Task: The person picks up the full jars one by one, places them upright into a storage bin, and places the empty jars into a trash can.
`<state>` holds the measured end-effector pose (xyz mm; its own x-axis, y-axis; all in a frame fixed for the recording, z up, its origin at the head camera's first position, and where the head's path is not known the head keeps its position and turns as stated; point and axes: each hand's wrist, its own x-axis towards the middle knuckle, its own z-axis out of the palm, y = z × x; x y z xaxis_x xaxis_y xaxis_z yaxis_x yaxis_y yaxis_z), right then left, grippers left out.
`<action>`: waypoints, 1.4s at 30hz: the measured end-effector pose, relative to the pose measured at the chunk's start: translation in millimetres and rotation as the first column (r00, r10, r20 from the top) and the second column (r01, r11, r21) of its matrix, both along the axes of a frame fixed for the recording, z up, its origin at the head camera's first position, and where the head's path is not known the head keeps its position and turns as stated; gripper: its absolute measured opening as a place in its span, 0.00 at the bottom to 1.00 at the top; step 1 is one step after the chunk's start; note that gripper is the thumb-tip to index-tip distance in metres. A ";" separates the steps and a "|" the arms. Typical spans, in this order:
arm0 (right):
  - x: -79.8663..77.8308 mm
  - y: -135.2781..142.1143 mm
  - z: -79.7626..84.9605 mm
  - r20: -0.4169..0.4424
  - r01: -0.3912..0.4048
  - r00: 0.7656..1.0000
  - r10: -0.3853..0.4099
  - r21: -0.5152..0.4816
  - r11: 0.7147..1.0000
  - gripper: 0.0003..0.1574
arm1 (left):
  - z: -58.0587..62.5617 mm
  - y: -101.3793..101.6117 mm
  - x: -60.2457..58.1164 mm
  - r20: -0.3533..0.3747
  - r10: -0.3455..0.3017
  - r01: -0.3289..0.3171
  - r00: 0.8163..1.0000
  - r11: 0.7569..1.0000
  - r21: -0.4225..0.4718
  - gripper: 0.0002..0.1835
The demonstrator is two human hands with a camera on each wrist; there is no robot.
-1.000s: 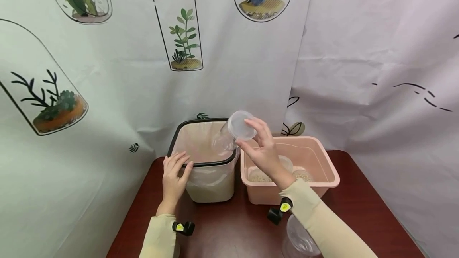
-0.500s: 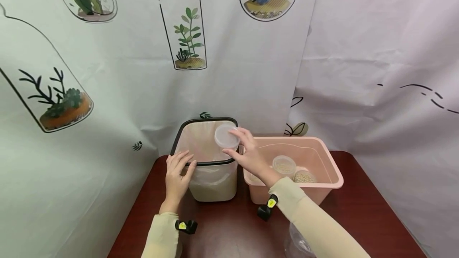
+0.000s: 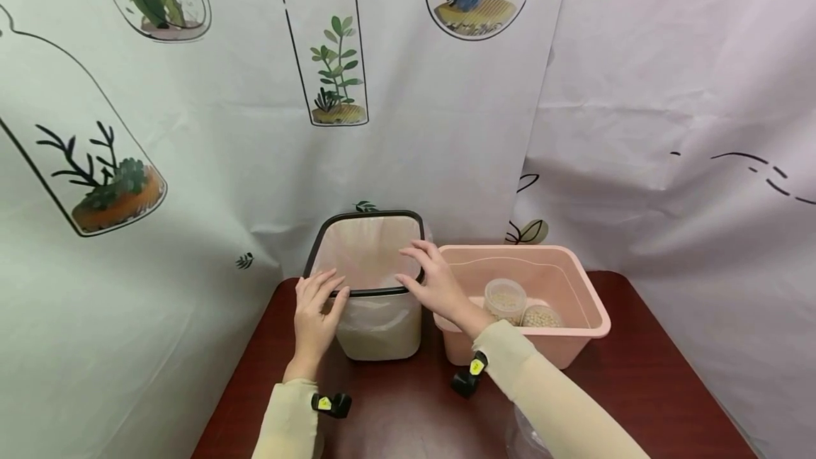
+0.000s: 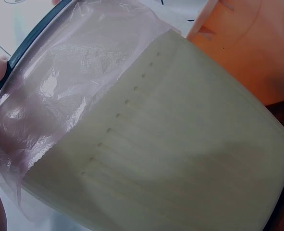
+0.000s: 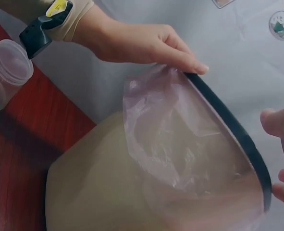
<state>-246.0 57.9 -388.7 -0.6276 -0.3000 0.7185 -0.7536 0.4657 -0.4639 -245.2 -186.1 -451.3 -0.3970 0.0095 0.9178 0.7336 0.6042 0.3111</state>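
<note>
- Left sleeve (image 3: 287, 416): cream, seen at the bottom, with black camera (image 3: 331, 404) strapped at the wrist.
- Left jar (image 5: 9, 72): clear, seen on the table in the right wrist view, near the left wrist.
- Left hand (image 3: 314, 324): laid on the bin's near-left corner; rim touched by loosely bent fingers, thumb set apart by a narrow gap. Only a strip of it is caught at the edge of the left wrist view.
- Bin (image 3: 380, 344): pale, upright on the table, placed between the hands and slightly beyond them. Its opening is flanked by left hand at the near-left corner and right hand at the right side.
- Rim (image 3: 376, 292): black, fitted round the bin's mouth.
- Liner (image 4: 84, 62): thin, pinkish, see-through; folded out under the rim and hung partway down the bin's wall.
- Right hand (image 3: 441, 292): held at the bin's right side, fingertips over the opening; thumb and fingers parted wide, hand bare of any object. Whether the rim is touched cannot be told.
- Tub (image 3: 548, 350): pink, set just right of the bin, partly covered by the right forearm.
- Left tub jar (image 3: 505, 296): clear, beige grains inside.
- Right tub jar (image 3: 542, 316): placed just beside it, beige grains inside.
- Front jar (image 3: 525, 438): clear, on the table, mostly hidden by right sleeve (image 3: 561, 402).
- Table (image 3: 395, 416): dark red, backed by a plant-printed curtain (image 3: 408, 126).
</note>
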 end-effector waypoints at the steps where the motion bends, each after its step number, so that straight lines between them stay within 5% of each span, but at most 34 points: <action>1: 0.9 1.2 0.6 -0.002 -0.003 1.000 0.003 -0.009 1.000 0.25 | -0.2 0.1 0.0 -0.002 -0.001 0.001 1.000 1.000 0.001 0.11; 15: 21.5 28.6 1.0 0.016 0.049 0.999 -0.048 -0.047 0.998 0.23 | -0.4 -1.3 1.7 0.005 0.001 -0.001 1.000 1.000 0.015 0.11; 33: 57.1 63.6 -7.7 -0.086 0.014 0.996 -0.020 -0.076 0.997 0.27 | -3.8 -3.2 -1.8 0.017 0.011 -0.011 1.000 1.000 0.004 0.14; 42: 83.2 76.1 -15.4 -0.041 0.020 0.999 -0.023 -0.063 0.998 0.28 | -2.7 -1.4 -1.1 0.022 0.005 -0.005 1.000 1.000 0.001 0.14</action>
<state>-162.8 134.0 -404.1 -0.6022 -0.2406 0.7613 -0.7633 0.4528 -0.4607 -246.3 -187.5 -454.0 -0.4175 0.0061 0.9086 0.7234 0.6073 0.3284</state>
